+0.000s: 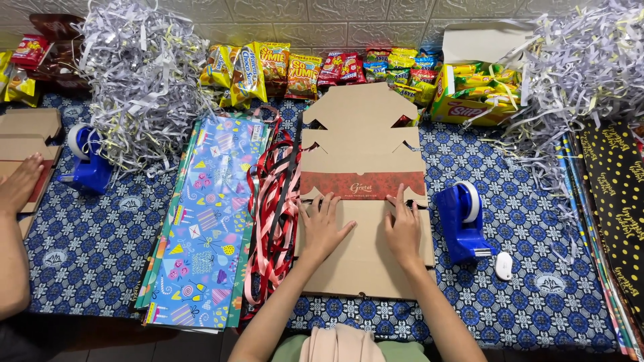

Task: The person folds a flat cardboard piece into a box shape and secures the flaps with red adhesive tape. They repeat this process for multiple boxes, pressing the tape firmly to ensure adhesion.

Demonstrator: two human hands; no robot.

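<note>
While both of your palms lie flat and spread on the unfolded cardboard box point(365, 255), you are in what looks like the creasing step: the left hand point(322, 228) and the right hand point(404, 231) press side by side on the plain lower panel, fingertips reaching the red printed band at 12 o'clock, holding nothing. The box lies at the centre of the blue patterned tablecloth point(87, 255), its notched flaps pointing away from you. The next move, as I judge it, calls for keeping one palm down as an anchor while the other lifts a side panel along its score. At 9 o'clock of your left hand lie red and black ribbons point(275, 214), then sheets of party gift wrap point(201, 221). At 3 o'clock sits a blue tape dispenser point(461, 221). Further out at 9 o'clock, another person's hand point(19, 182) rests on flat cardboard. At 12 o'clock, snack packets point(302, 70) line the wall between heaps of shredded paper point(141, 74).
</note>
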